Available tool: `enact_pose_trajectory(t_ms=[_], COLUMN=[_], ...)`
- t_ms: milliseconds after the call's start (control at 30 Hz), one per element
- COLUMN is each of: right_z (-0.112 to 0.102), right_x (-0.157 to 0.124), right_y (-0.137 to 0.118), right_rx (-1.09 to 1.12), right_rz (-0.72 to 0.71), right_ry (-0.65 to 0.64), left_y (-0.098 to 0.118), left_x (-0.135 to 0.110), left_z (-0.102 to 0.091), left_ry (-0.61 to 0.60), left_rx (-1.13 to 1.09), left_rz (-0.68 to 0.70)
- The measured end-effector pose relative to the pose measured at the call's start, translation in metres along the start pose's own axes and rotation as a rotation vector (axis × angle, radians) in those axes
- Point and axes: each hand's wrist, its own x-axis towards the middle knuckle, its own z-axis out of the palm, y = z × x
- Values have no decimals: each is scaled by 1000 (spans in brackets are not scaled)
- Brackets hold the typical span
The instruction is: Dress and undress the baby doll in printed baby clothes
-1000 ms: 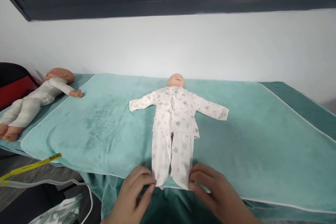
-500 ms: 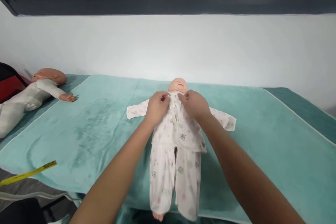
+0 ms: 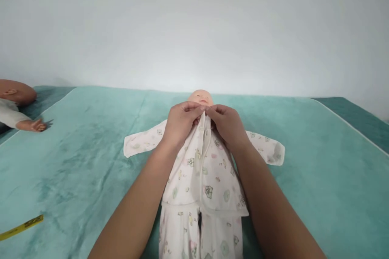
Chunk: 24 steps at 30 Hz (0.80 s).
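Observation:
A baby doll (image 3: 201, 96) lies on its back in the middle of the teal blanket (image 3: 88, 137), its head towards the wall. It wears a white, printed baby shirt (image 3: 209, 178), with both sleeves spread out to the sides, and matching trousers (image 3: 179, 234). At the neckline my left hand (image 3: 183, 121) pinches one front edge of the shirt. My right hand (image 3: 226, 123) grips the other edge beside it, the fingertips of both hands meeting. The cloth is pulled up into a peak there. Whatever fastener lies between the fingers is hidden.
Part of a second doll (image 3: 18, 107) in a white outfit shows at the left edge, one arm reaching over the blanket. A yellow strip with dark print (image 3: 22, 226) lies at the lower left. A white wall (image 3: 194, 40) stands behind the blanket.
My hands have come together at the neckline, lifting the shirt's two front edges into a peak. The view has moved closer and dropped, so the window is mostly out of sight.

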Motion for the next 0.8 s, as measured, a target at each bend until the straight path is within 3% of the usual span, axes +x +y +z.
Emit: enact_pose_trajectory(t_ms=[200,567,800], right_z=[1,3,3], right_x=[-5,-5,-4], right_y=[6,3,4], right_rx=[275,88,115], right_rz=[-3,22,18], right_ry=[-26,14,22], left_y=[-7,-11,-8], left_x=[-7,-1,-2], left_z=[-8,-15,-16], left_ry=[-22,-113,-125], left_rx=[4,-130,-102], left_rz=[5,-40,-31])
